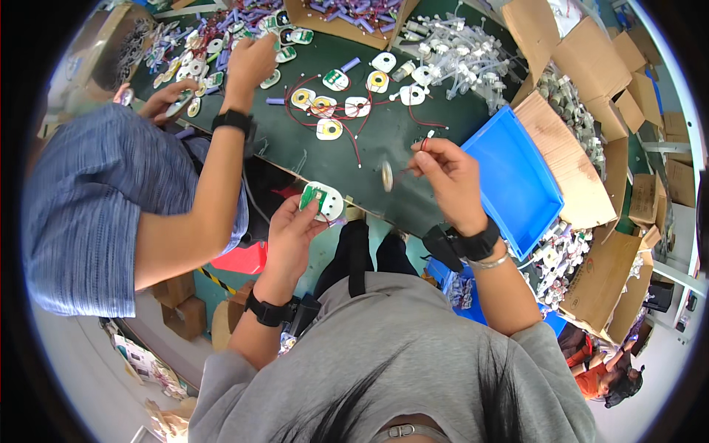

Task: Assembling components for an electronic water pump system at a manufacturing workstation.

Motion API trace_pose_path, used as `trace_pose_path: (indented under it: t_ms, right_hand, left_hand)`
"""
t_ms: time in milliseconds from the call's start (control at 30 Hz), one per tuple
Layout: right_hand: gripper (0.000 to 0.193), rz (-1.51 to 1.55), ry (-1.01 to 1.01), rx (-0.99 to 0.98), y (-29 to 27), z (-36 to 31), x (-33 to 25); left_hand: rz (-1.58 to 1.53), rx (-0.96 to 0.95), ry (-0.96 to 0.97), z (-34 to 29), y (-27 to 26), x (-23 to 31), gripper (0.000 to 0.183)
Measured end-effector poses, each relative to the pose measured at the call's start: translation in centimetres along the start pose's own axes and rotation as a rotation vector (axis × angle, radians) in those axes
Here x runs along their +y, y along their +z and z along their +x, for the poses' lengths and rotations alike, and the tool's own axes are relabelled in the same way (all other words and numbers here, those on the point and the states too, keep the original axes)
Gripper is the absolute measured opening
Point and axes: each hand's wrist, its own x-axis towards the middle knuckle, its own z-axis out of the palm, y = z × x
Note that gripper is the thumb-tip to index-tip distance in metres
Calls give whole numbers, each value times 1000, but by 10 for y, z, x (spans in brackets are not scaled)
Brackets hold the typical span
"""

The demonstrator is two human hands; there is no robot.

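My left hand (pixel 286 240) is closed on a white rounded plastic plate (pixel 332 201) with a green circuit board (pixel 313 199) on it, held over the table's near edge. My right hand (pixel 454 183) pinches a thin red wire with a small white connector (pixel 430 134) showing above the fingers. Below those fingers and to their left, a small round disc (pixel 387 177) hangs edge-on, apparently from the wire. Further back on the dark green table (pixel 295 151) lie several similar white plates with yellow-ringed discs (pixel 329 129) and loose red wires.
A blue tray (pixel 509 181) stands right of my right hand, with cardboard boxes (pixel 569 162) of parts beyond. White plastic parts (pixel 458 55) are heaped at the back. On the left, a co-worker's hand (pixel 251 63) reaches among plates and purple cylinders. Another person (pixel 609 376) is at lower right.
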Motion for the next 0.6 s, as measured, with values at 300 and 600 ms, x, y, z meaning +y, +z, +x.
trace_pose_path:
  t_ms: [300,600]
  right_hand:
    - [16,159,175,-171,-8,-45,-86]
    - [9,-45,39,-75,-9,-64,-96]
  left_hand:
    - [27,-168,199,-47,74,49,23]
    - [119,-256,255,-54,122,45,25]
